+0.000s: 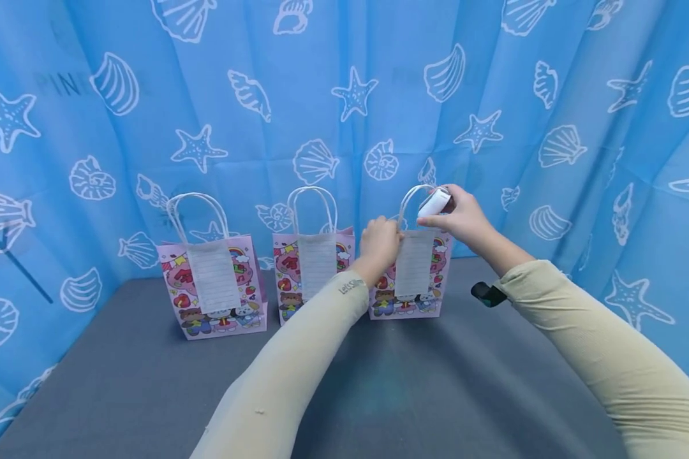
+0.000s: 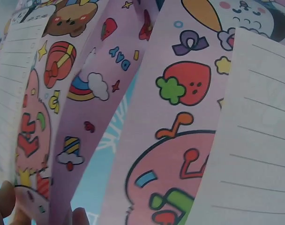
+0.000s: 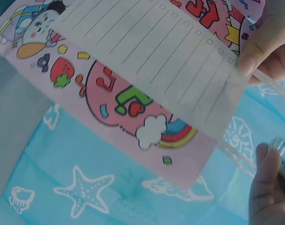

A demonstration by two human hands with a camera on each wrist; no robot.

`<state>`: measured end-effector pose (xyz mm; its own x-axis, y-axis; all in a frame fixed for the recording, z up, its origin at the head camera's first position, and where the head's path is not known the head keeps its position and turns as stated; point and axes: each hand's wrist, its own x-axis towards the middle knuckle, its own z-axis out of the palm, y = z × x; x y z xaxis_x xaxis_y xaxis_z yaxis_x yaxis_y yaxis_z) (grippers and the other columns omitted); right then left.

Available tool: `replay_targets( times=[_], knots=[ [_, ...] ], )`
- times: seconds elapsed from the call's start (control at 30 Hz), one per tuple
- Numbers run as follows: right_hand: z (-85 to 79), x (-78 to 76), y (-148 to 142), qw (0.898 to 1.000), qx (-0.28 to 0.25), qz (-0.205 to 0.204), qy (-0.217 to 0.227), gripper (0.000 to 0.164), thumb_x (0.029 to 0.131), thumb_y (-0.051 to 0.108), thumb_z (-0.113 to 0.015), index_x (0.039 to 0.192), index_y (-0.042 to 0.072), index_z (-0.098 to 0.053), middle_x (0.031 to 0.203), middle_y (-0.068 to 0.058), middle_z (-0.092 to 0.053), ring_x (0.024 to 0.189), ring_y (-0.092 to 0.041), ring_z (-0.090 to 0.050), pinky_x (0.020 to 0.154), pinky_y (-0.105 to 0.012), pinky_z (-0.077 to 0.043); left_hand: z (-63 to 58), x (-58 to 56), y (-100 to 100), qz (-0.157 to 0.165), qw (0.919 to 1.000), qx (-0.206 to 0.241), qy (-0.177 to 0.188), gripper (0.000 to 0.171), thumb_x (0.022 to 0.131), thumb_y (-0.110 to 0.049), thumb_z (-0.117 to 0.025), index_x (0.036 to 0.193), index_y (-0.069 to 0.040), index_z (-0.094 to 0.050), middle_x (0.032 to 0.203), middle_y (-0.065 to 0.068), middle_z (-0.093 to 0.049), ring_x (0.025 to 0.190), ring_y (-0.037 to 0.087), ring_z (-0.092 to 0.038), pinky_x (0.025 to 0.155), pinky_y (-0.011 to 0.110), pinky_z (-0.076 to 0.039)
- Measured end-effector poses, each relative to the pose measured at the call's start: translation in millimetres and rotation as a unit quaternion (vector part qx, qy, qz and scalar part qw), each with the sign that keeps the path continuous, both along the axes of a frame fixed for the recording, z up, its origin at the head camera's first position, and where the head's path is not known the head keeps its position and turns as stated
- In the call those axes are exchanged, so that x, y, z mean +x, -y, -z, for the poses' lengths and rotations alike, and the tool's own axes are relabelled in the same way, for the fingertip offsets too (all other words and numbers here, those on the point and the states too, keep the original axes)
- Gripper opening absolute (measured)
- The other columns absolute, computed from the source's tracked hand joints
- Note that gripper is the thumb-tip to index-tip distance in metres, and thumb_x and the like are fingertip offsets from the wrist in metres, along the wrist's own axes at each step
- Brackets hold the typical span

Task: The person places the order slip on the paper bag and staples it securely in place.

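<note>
Three pink cartoon gift bags stand in a row, each with white handles and a lined paper sheet on its front. At the right bag (image 1: 383, 306), my left hand (image 1: 380, 245) pinches the top left of the lined sheet (image 1: 412, 264) at the bag's rim. The left thumb (image 3: 249, 61) presses on the sheet's corner in the right wrist view. Beside the handles (image 1: 411, 197), my right hand (image 1: 465, 213) grips a small white block-shaped object (image 1: 434, 203) above the rim. Most of that object falls outside the right wrist view.
The middle bag (image 1: 287, 255) stands just left of the right bag, partly behind my left forearm. Farther left is the third bag (image 1: 178, 293). All stand on a dark grey table (image 1: 120, 376) before a blue shell-print curtain (image 1: 350, 38).
</note>
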<state>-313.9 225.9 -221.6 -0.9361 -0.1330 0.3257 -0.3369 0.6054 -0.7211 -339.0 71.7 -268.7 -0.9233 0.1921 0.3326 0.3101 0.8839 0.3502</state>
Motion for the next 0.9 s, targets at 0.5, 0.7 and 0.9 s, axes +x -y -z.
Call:
replay_targets(
  times=[0.5,0.7,0.9],
  knots=[
    [13.2,21.9,-27.7,0.982,-0.188,0.016,0.030,0.045,0.095,0.023,-0.064,0.128,0.003,-0.040,0.110,-0.002,-0.049,0.094,-0.009,-0.052,0.078,-0.021,-0.050,-8.8,30.6,28.5,0.076,0.9943,0.062,-0.042,0.047,0.099,-0.010,-0.056,0.143,-0.001,-0.041,0.143,0.014,-0.044,0.137,0.025,-0.037,0.112,0.033,-0.028],
    [21.3,31.5,-29.8,0.944,-0.326,-0.011,0.052,0.027,0.094,0.020,-0.065,0.111,0.017,-0.045,0.101,0.004,-0.054,0.089,-0.009,-0.054,0.075,-0.020,-0.047,-5.1,43.9,42.3,0.098,0.9921,0.073,-0.026,0.046,0.100,-0.005,-0.052,0.144,0.000,-0.040,0.144,0.015,-0.044,0.137,0.025,-0.037,0.113,0.032,-0.027],
    [21.6,40.1,-36.0,0.880,-0.465,-0.029,0.088,0.049,0.089,0.007,-0.069,0.125,0.005,-0.036,0.108,-0.004,-0.050,0.080,-0.007,-0.064,0.076,-0.020,-0.053,2.6,59.6,58.8,0.122,0.9878,0.087,-0.041,0.048,0.098,-0.005,-0.056,0.143,0.000,-0.041,0.142,0.016,-0.045,0.135,0.027,-0.039,0.112,0.033,-0.028]
  ],
)
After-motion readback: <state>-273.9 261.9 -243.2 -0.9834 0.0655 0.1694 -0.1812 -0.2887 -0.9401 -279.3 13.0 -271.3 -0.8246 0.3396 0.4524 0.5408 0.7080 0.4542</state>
